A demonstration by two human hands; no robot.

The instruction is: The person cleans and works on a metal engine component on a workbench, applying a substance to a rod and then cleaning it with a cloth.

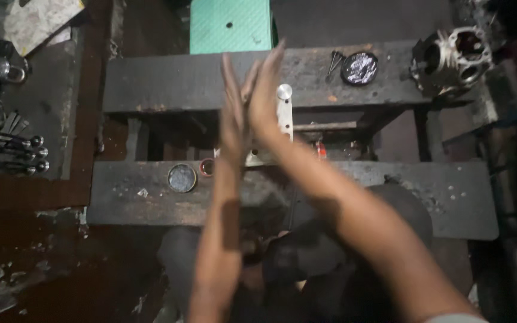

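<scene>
Here the left hand (233,113) and right hand (265,90) press flat together, fingers straight and holding nothing. Just behind the fingers stands a shiny metal post (284,110) on the dark worktop (151,84). A round tin (182,177) lies to their left.
</scene>
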